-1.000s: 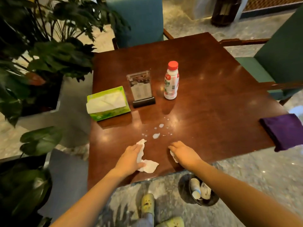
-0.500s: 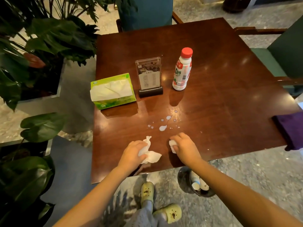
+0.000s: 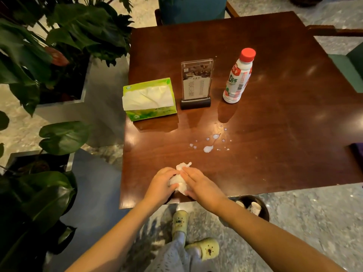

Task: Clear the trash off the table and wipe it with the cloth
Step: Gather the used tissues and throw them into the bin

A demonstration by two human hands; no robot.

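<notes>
Crumpled white tissues [image 3: 179, 180] lie bunched near the front edge of the dark wooden table [image 3: 275, 154]. My left hand [image 3: 161, 185] and my right hand [image 3: 200, 185] press against the bunch from both sides, fingers curled around it. Beyond them, white milky drops [image 3: 209, 148] are spattered on the tabletop. A white bottle with a red cap [image 3: 238, 77] stands upright behind the spill. A sliver of the purple cloth [image 3: 356, 152] shows at the table's right edge.
A green tissue box [image 3: 149, 100] and an acrylic menu stand [image 3: 196, 84] sit at mid table. A dark bin [image 3: 253, 208] holding paper cups stands on the floor under the front edge. Potted plants [image 3: 59, 46] crowd the left; chairs stand at the back and right.
My hands have come together, gathering the separate tissue pieces into one bunch between them. The view has shifted right, so the purple cloth is nearly out of frame.
</notes>
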